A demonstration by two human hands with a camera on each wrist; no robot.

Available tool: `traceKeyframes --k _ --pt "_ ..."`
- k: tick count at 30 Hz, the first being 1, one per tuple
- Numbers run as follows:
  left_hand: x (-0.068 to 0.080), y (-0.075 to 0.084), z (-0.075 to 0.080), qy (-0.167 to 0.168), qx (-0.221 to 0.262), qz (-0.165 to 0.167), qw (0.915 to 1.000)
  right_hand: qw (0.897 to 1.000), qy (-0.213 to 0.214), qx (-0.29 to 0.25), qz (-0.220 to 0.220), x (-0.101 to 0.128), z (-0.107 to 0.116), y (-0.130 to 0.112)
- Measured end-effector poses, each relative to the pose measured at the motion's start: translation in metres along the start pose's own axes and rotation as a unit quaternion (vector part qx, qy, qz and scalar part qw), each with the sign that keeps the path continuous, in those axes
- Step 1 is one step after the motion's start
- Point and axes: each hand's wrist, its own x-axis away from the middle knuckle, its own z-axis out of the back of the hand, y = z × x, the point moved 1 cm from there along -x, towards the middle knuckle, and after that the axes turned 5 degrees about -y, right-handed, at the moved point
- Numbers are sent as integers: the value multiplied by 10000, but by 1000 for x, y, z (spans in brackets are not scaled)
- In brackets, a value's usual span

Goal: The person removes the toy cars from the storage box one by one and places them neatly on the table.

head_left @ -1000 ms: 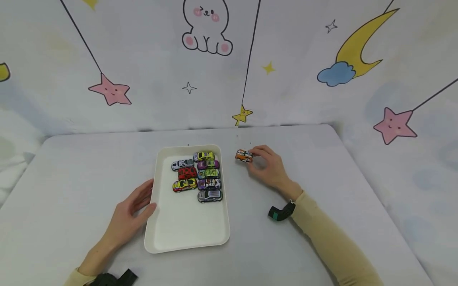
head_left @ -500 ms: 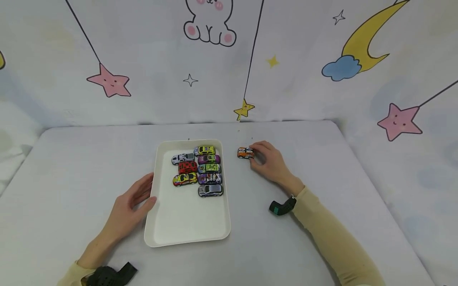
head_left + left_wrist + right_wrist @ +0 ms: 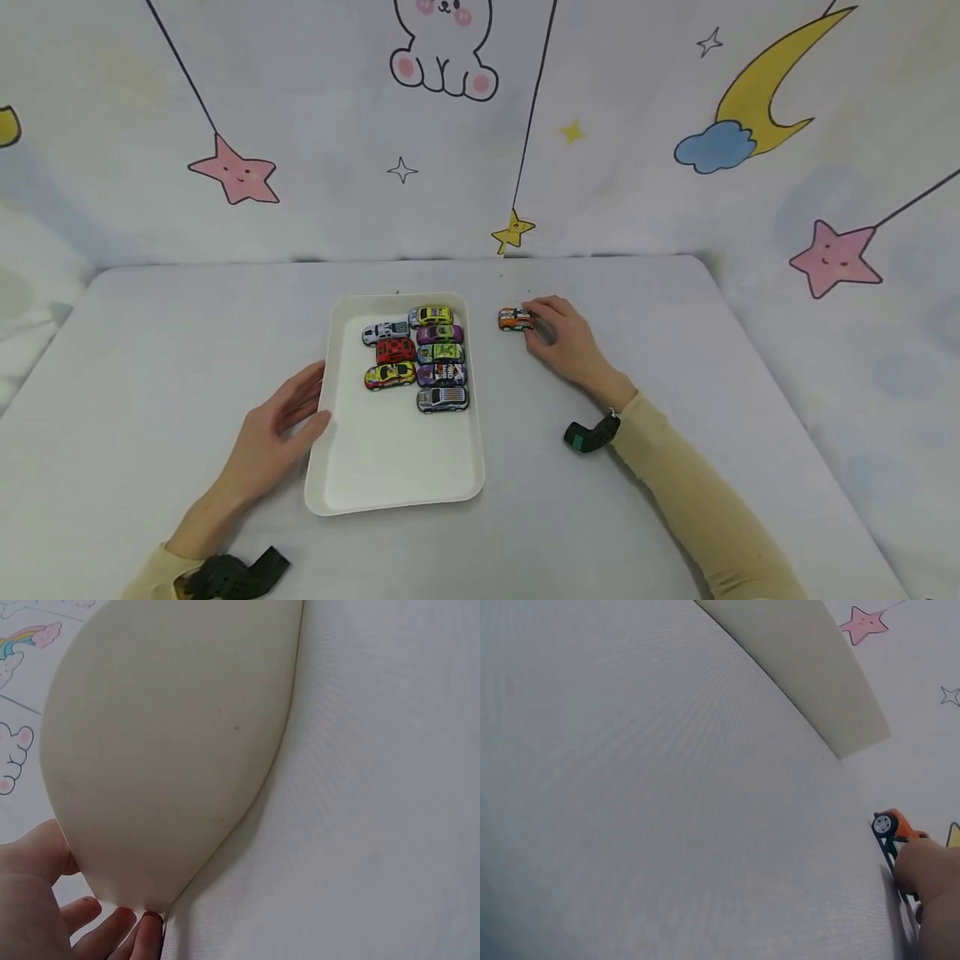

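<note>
Across the top of the head view, a pale wall hanging [image 3: 315, 208], printed with stars, a moon and a seated animal. Table [image 3: 187, 333] under white cloth fills the lower frame. White tray [image 3: 397, 462] left of centre, long side running up the frame. Tan sleeve [image 3: 697, 492] lower right, leading to the right hand [image 3: 566, 342], upper right of centre: thumb and fingers pinch an orange toy car. Left hand [image 3: 277, 437], lower left: thumb hooked over the tray's left rim, fingers along its outer wall. Black wrist camera [image 3: 591, 433] by the right cuff. Eight toy cars [image 3: 395, 351] crowd the tray's upper half, five down the right side, three beside them. Orange toy car [image 3: 901, 823] sits just beyond the tray's upper right edge; cannot tell whether its wheels touch the cloth.
</note>
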Motion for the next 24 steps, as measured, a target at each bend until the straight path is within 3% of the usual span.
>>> traceKeyframes --k 9,19,24 --pt "-1 2 -1 -18 -82 81 9999 9999 39 89 -43 0 2 0" --pt "-9 4 -4 10 -122 42 9999 9908 1311 101 312 -1 6 -12" --pt "-3 3 -1 51 -302 169 9994 9883 1460 -376 234 0 -5 -29"
